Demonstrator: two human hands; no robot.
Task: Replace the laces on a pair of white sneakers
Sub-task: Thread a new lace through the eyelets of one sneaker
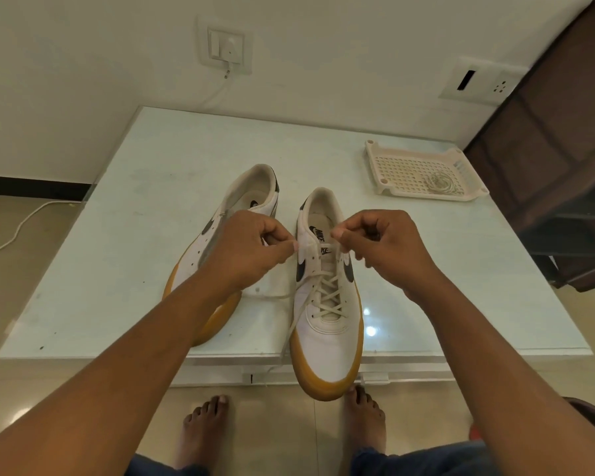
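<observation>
Seen from the head, the left hand (251, 250) and right hand (380, 250) each have their grip pinched, thumb to forefinger, on the lace (327, 298) at the top eyelets of one sneaker (327, 341). It stands on the counter (117, 269) between both grips, its toe past the near edge. The other sneaker (201, 249) leans beneath the left grip. Beyond the right grip, a tray (402, 173) holds a coiled lace (440, 182).
</observation>
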